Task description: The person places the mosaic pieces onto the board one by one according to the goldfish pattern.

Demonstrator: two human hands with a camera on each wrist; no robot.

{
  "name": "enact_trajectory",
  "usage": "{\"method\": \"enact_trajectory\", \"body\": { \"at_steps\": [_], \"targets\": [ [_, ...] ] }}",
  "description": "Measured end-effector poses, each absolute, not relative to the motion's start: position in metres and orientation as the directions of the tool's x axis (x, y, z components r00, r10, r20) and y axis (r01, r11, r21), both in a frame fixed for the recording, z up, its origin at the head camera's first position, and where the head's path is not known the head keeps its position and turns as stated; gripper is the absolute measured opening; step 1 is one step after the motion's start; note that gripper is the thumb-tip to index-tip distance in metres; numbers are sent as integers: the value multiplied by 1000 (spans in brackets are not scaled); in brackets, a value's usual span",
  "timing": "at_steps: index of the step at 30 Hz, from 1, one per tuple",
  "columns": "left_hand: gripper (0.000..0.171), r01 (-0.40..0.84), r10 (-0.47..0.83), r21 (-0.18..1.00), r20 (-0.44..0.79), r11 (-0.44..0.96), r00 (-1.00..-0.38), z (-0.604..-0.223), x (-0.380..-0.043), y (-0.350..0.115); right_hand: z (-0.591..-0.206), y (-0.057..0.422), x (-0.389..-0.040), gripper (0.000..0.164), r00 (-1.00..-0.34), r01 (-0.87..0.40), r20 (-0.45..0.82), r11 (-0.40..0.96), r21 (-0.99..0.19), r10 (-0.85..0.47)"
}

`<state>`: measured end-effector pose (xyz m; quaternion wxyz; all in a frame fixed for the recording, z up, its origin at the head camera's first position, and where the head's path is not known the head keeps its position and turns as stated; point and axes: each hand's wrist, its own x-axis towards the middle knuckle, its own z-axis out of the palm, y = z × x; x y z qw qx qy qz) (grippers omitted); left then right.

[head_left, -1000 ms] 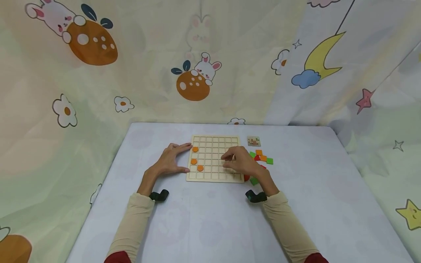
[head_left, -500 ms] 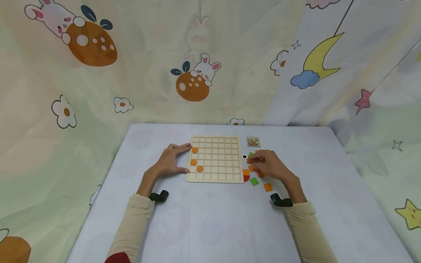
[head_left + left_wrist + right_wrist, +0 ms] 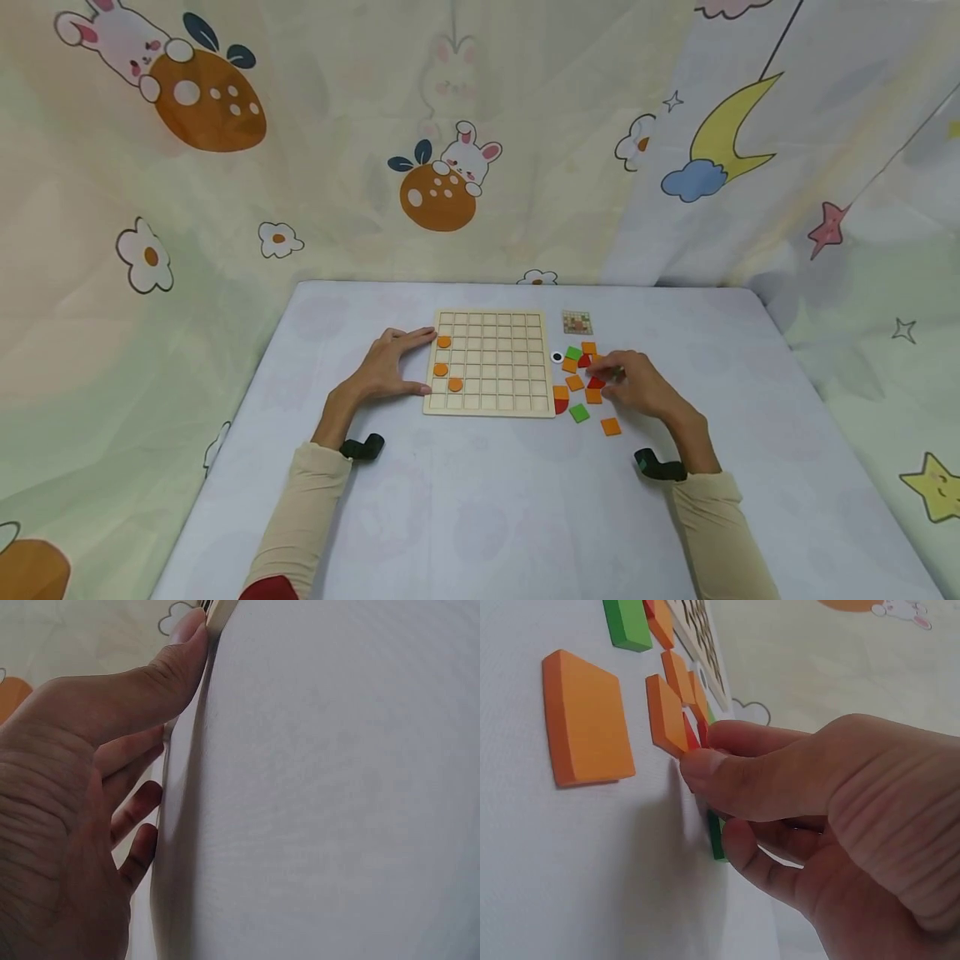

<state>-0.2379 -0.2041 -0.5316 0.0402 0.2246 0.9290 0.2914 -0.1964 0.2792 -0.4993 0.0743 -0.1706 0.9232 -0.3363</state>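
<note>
The pale wooden board (image 3: pixel 491 364) lies flat on the table, a squarish slab with a raised edge and rows of shallow square cells across its face. Three round orange discs (image 3: pixel 444 342) sit in its cells on the left side, two in the outermost column and one in the column beside it. The person's left hand (image 3: pixel 383 364) rests at the board's left edge, thumb and forefinger spread wide apart, one tip near the upper part and the other lower down. Over on the right, a loose scatter of thick, smooth pieces lies on the cloth: flat orange squares (image 3: pixel 611 427), green ones (image 3: pixel 579 413) and some red pieces (image 3: pixel 585 362). A red piece with a curved edge (image 3: pixel 561 407) lies against an orange square, right beside the board, and a small white disc with a black centre (image 3: pixel 557 357) is higher up. The right hand (image 3: pixel 637 385) is down among them, thumb and forefinger close together around a red piece (image 3: pixel 596 382); I can't tell whether they pinch it. Above the scatter lies a little card (image 3: pixel 577 322) with a coloured grid. White cloth (image 3: pixel 480 500) covers the table, and a rabbit-printed curtain (image 3: pixel 337 108) hangs behind.
</note>
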Motion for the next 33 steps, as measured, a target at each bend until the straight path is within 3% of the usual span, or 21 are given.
{"method": "enact_trajectory", "body": {
  "at_steps": [14, 33],
  "targets": [
    [105, 391, 441, 563, 52, 728, -896, -532, -239, -205, -503, 279, -198, 26, -921, -326, 23, 737, -592, -389],
    [106, 386, 441, 562, 42, 732, -897, -533, -240, -206, -497, 272, -194, 24, -898, -393, 98, 680, -619, -430]
  ]
}}
